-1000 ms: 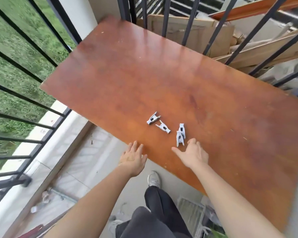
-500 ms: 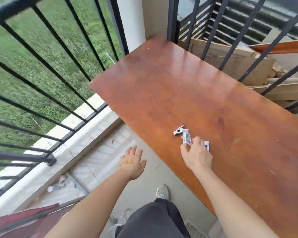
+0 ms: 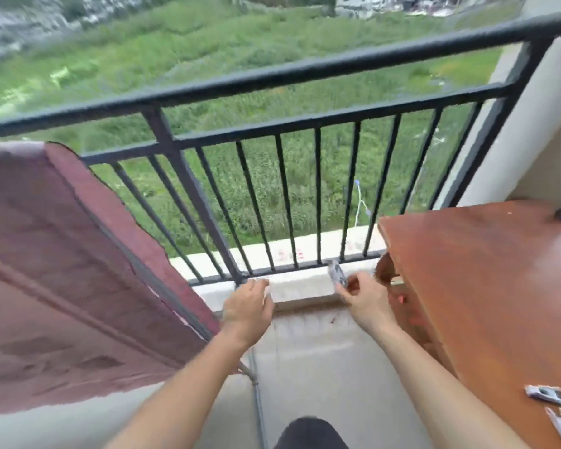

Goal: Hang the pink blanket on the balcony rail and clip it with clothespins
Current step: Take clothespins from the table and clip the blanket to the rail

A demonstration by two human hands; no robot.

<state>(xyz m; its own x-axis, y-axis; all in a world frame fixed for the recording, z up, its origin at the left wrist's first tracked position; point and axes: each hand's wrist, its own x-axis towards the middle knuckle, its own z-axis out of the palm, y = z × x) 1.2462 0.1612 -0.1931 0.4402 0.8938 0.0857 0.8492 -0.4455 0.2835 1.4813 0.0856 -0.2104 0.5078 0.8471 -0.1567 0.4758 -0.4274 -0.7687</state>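
The pink blanket (image 3: 55,270) hangs over the black balcony rail (image 3: 272,76) at the left and drapes down toward the floor. My right hand (image 3: 365,301) is shut on a grey clothespin (image 3: 337,274), held up in front of the low wall. To its left, my left hand (image 3: 248,307) is open with nothing in it, close to the blanket's right edge. Two more grey clothespins (image 3: 546,394) lie on the brown table (image 3: 486,286) at the lower right.
The rail's vertical bars (image 3: 285,196) run across the middle, with grass far below. A pale wall pillar (image 3: 531,131) stands at the right behind the table. A thin metal pipe (image 3: 259,406) lies on the concrete floor between my arms.
My right hand picked a clothespin off the table and carried it left. My view swung from the table toward the rail and the hanging blanket. The left hand stayed open.
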